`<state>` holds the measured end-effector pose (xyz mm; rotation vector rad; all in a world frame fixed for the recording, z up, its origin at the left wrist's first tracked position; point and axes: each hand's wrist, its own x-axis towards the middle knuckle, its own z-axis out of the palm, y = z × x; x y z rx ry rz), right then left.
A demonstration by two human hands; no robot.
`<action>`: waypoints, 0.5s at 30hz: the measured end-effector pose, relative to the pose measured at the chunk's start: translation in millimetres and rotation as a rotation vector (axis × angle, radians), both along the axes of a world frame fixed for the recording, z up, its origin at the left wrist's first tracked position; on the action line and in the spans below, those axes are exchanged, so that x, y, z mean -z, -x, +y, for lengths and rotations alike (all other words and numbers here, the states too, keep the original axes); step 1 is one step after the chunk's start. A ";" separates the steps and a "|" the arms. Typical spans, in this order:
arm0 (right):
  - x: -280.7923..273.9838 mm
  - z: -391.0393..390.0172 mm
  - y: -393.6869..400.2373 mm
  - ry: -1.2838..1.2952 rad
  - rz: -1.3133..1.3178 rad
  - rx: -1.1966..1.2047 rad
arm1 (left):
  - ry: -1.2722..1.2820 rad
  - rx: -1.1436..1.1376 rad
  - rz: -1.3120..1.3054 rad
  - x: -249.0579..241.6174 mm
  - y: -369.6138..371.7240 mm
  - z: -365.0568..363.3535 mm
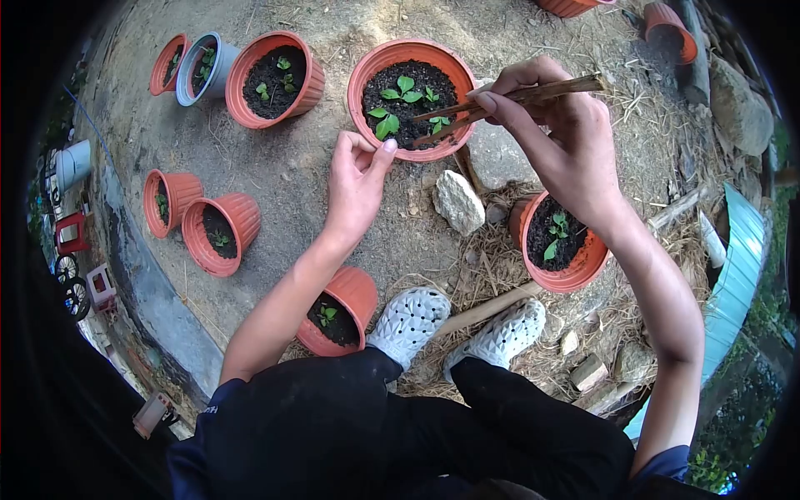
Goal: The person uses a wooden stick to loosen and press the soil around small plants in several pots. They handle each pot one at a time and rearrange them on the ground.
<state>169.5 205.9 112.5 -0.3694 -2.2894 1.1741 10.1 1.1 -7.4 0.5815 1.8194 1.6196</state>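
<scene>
Fingers point(500, 104) of the right hand point(567, 142) pinch a thin brown stick point(517, 96), its tip angled down among small green seedlings point(400, 104). Left hand point(354, 179), fingers loosely curled and holding nothing, touches the rim of the round orange pot point(367, 67) of dark soil. Beyond stand more orange pots point(312, 79) on dry ground.

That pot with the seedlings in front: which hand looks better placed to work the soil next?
Right, probably. The right hand already holds the sticks, whose tips sit over the soil among the seedlings. The left hand only touches the pot rim, empty.
</scene>
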 end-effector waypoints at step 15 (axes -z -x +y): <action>14.1 1.3 9.3 -0.014 -0.016 -0.065 | 0.043 0.038 -0.020 -0.7 1.8 -3.8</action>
